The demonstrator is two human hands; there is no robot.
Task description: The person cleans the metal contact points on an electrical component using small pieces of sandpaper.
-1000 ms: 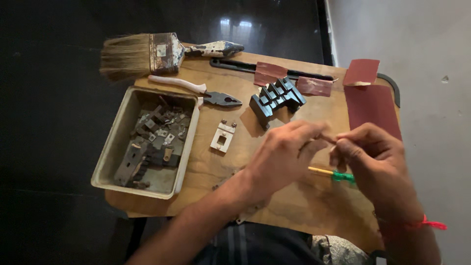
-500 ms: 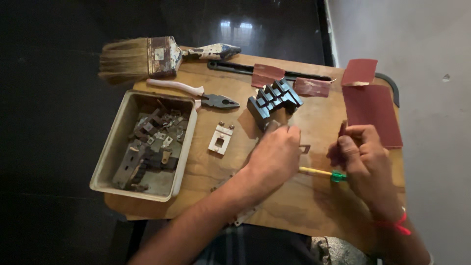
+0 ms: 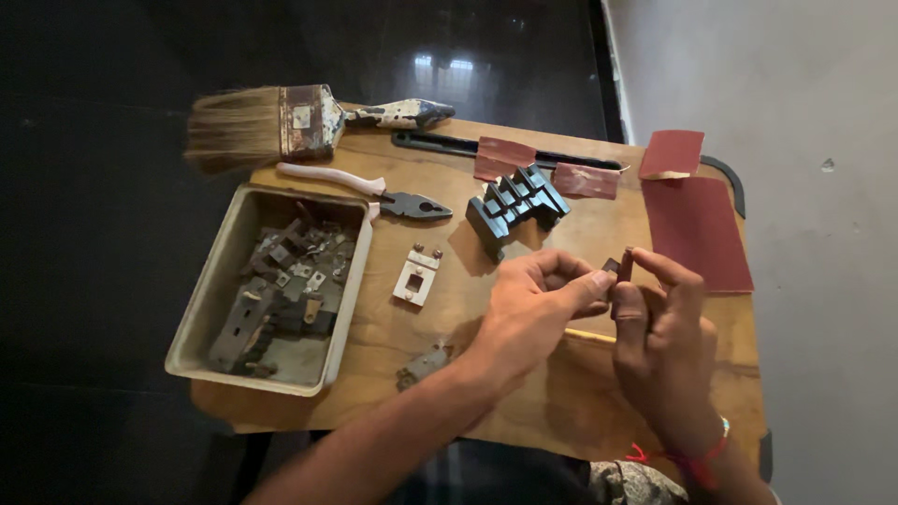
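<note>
Both hands meet above the right half of the wooden counter (image 3: 524,411). The left hand (image 3: 533,313) pinches a small dark metal piece (image 3: 610,267) between thumb and forefinger. The right hand (image 3: 664,341) closes its fingertips on a small reddish scrap of sandpaper (image 3: 626,265), pressed against that piece. Both hands are narrow, each closed on its item. The piece is held off the counter, between the two sets of fingertips; its exact shape is too small to make out.

Judgement on the step in hand: this appears to be abrasive cleaning of a small contact part. To do it well, the left pinch should stay low on the piece so the face to be rubbed is exposed. The scrap should lie flat against it, with short strokes and light pressure, as a part this small could easily slip out and drop.

Nearby items:
- a yellow-shafted tool (image 3: 589,335) lies on the counter, partly hidden beneath the hands;
- a black ribbed block (image 3: 514,204) sits just beyond;
- a white fitting (image 3: 416,277) lies left of the hands;
- a tray (image 3: 210,309) of grey metal parts is further left;
- a larger sandpaper sheet (image 3: 697,229) lies at the right edge;
- pliers (image 3: 374,192) and a paintbrush (image 3: 299,122) lie at the far side.
</note>
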